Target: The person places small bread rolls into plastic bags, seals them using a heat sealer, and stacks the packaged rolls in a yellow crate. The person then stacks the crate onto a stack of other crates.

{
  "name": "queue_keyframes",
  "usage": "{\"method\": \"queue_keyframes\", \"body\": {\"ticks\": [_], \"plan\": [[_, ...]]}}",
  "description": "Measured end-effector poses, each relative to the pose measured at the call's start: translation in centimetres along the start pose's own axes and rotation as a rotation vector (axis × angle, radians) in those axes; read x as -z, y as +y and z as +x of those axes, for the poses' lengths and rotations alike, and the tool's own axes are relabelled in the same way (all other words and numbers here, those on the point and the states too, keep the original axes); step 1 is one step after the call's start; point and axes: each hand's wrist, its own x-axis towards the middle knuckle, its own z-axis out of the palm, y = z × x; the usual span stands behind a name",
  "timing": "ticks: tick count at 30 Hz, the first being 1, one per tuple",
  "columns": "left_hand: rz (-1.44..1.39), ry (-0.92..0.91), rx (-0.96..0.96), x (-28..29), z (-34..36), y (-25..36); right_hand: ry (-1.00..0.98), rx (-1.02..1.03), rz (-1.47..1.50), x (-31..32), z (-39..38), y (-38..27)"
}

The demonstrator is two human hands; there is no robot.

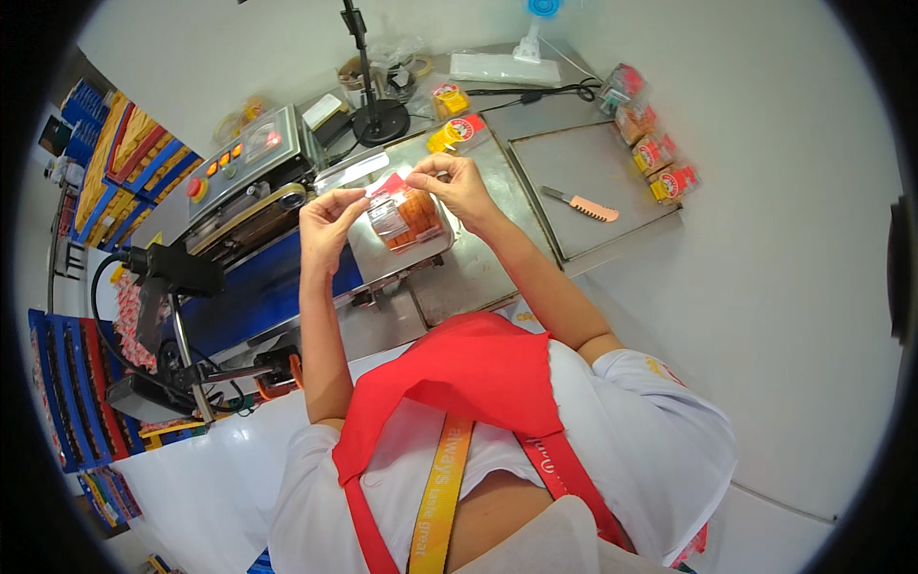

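Note:
A brown sliced loaf in a clear bag (409,218) with a red label lies on a steel plate at the centre. My left hand (330,222) is at the upper left of the bag, thumb and fingertips pinched on its top edge. My right hand (449,191) pinches the bag's top at the right, beside the red part. Above them lies a yellow and red package (449,136) on the steel surface.
A sealing machine (247,161) with a blue belt (244,297) is at left, behind a black camera mount (182,268). A serrated knife (583,206) lies right, near several bagged packs (669,182). A black stand (381,122) is at back; stacked crates (143,153) stand far left.

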Motion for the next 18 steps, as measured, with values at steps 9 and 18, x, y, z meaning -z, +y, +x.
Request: {"method": "queue_keyframes", "body": {"ticks": [9,18], "plan": [[-0.034,-0.065,0.059,0.5,1.2,0.6,-0.057,0.046,0.203,0.6,1.4,-0.2],[-0.025,-0.06,0.052,0.7,1.5,0.2,0.098,0.188,0.113,-0.5,1.1,0.0]]}}
